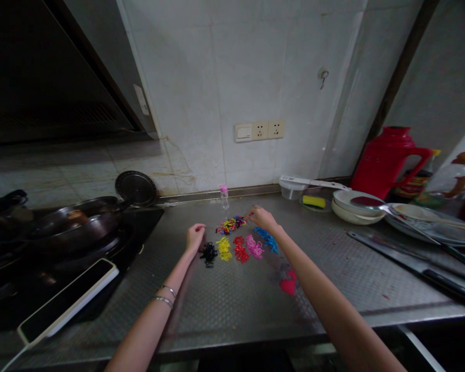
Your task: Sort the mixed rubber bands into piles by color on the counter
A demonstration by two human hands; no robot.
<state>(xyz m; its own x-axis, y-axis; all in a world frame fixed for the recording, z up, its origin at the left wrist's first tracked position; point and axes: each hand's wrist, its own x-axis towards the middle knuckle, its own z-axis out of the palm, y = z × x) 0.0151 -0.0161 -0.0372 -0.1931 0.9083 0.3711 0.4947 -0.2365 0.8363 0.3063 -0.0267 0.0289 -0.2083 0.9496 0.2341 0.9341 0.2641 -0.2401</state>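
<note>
A small clear bottle with a pink cap (224,198) stands upright at upper centre; its contents cannot be determined. Right of it, a shallow clear dish (316,208) holds a yellow sponge (313,201). A dark metal pan (96,227) at left contains a brown object (77,217). At frame centre, a multicoloured pile of small thin bands (231,224) lies behind a row of single-colour heaps: black bands (208,253), yellow bands (224,249), red bands (241,249), pink bands (254,247) and blue bands (267,239). The right hand (261,217) is at the multicoloured pile's right end, fingertips narrowed; the left hand (196,236) is curled just beside the black heap. Whether either grips a band cannot be determined. The textured metal counter (217,305) extends from the heaps to its front edge at bottom; the black hob (139,243) bounds it at left.
</note>
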